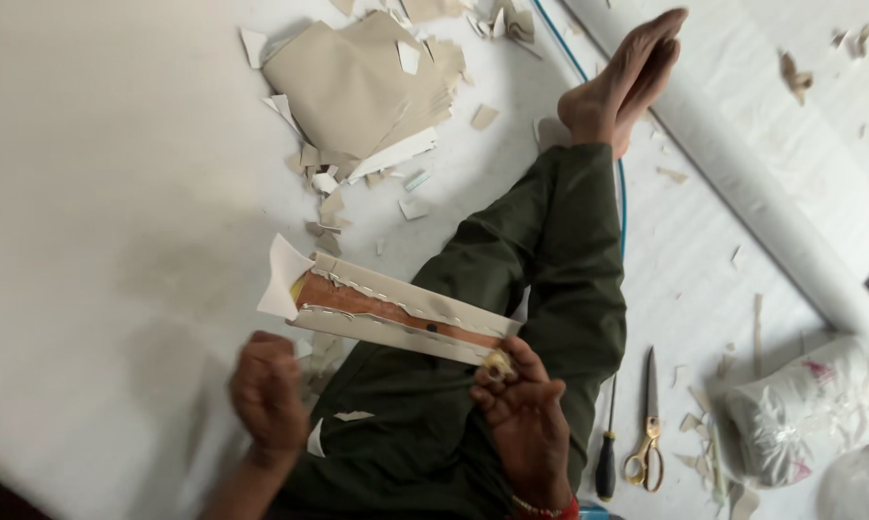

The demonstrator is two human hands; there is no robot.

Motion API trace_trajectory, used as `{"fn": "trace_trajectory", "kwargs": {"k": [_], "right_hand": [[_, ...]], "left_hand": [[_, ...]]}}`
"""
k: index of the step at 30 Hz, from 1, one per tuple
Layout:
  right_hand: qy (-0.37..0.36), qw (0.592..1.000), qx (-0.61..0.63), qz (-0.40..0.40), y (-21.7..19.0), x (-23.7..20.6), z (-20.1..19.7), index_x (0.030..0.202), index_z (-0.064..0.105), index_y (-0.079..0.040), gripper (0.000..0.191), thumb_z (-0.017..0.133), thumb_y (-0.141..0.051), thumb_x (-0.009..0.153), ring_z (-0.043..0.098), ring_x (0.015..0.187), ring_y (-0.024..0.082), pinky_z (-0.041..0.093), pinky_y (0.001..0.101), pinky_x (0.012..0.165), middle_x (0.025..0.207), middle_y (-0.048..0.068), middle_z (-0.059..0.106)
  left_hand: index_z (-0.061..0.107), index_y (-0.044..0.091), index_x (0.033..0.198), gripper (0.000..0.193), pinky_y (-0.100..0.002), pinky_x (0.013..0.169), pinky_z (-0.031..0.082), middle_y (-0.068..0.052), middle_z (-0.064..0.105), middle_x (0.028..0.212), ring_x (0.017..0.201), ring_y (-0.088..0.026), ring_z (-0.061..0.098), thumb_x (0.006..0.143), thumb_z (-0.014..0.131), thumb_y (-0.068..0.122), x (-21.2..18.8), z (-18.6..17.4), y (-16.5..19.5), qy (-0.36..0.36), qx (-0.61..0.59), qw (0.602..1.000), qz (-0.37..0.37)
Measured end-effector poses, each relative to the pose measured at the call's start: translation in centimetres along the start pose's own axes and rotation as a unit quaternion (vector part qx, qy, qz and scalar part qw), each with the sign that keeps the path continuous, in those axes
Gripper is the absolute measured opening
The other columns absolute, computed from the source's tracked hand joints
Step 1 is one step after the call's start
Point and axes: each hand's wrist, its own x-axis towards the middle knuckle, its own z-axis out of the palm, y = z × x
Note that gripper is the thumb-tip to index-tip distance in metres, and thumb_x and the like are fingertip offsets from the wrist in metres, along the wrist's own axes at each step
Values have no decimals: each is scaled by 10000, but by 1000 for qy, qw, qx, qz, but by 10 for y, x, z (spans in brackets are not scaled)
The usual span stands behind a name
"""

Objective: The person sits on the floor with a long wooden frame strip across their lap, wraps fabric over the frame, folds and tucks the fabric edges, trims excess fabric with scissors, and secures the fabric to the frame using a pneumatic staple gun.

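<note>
One long brown piece (396, 310), half-wrapped in cream sheet, pinched by right hand (523, 412); left hand (269, 395) fisted.

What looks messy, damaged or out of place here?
Beige scraps litter the white floor around the stack of sheets. The long piece in the right hand has ragged, torn-looking edges along its open centre. The scissors and screwdriver lie loose among offcuts.
</note>
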Motion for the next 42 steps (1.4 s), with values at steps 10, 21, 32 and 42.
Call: {"fn": "trace_trajectory", "kwargs": {"k": [10,21,32,42], "right_hand": [[-115,934,313,129,-7,-14,42,1682,180,-125,984,348,-817,1001,655,701,144,572,316,688,1428,227,573],[-125,896,400,145,-6,-21,28,1720,150,-163,950,309,-822,1056,623,672,72,566,270,685,1333,193,645],[-93,856,484,157,-6,-28,19,1720,170,-161,931,376,-785,1062,688,695,106,585,249,657,1201,124,705],[-74,857,490,137,-5,-33,-4,1699,205,-129,951,416,-799,1057,671,677,77,577,220,618,1135,91,713]], "left_hand": [[587,-21,1275,525,-289,877,593,-129,698,1188,1015,-188,722,904,717,328,-10,52,90,-279,-74,956,-58],[718,3,1147,313,-254,833,612,-90,741,1113,992,-158,755,855,784,95,-10,94,104,-307,-88,941,-111],[792,28,1028,138,-278,880,606,-82,735,1134,1038,-181,743,904,736,49,-18,111,105,-384,-137,898,-168],[784,57,1054,174,-270,894,608,-57,736,1127,1039,-153,739,888,734,41,-31,129,107,-399,-59,910,-94]]}}
